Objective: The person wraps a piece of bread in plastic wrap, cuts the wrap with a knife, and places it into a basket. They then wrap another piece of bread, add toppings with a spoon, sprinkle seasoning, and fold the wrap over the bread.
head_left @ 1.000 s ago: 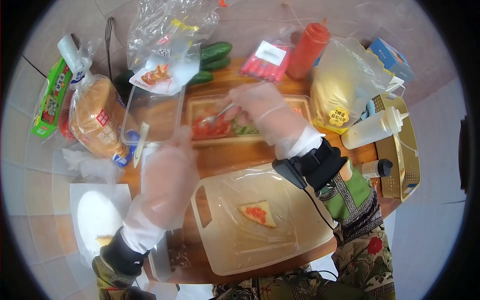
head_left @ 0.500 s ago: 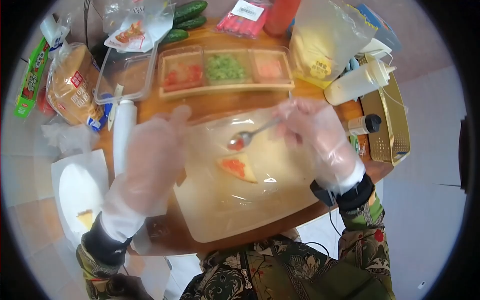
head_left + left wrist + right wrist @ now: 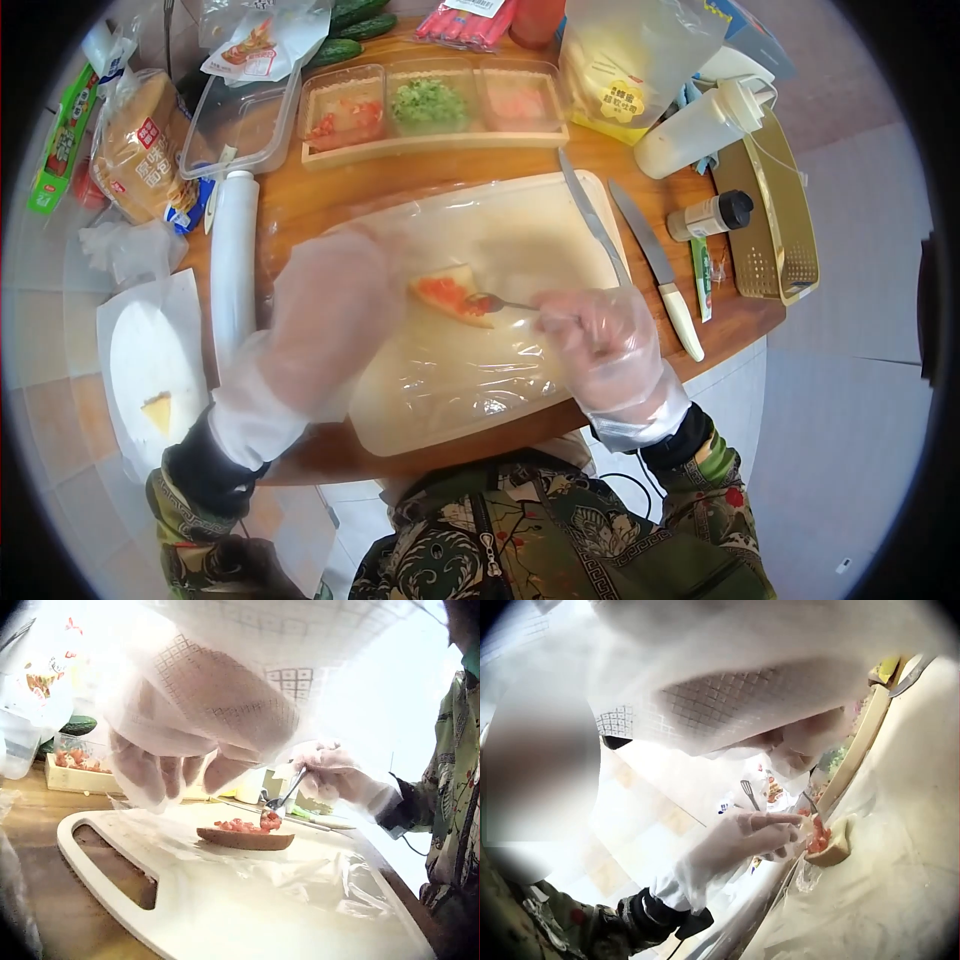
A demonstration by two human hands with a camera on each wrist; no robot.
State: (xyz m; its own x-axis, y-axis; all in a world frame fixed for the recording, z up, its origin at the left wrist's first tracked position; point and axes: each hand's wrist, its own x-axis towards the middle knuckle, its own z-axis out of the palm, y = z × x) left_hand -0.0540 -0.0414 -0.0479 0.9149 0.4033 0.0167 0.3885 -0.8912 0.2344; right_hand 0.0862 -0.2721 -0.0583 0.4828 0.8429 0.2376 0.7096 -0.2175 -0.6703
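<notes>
Right hand (image 3: 608,350): fingers curled, pinching spoon (image 3: 515,304) by handle, bowl dipped to red topping (image 3: 437,290), likely for control.
Left hand (image 3: 330,310): fingers loosely extended, nothing visibly held; blurred, contact with bread unclear.
Bread (image 3: 244,839): on board (image 3: 540,192), between hands, presumably for reach by both.
Tray (image 3: 435,147): beyond board, three tubs, probably for easy scooping.
Red bottle (image 3: 537,25): farther, top cut off.
</notes>
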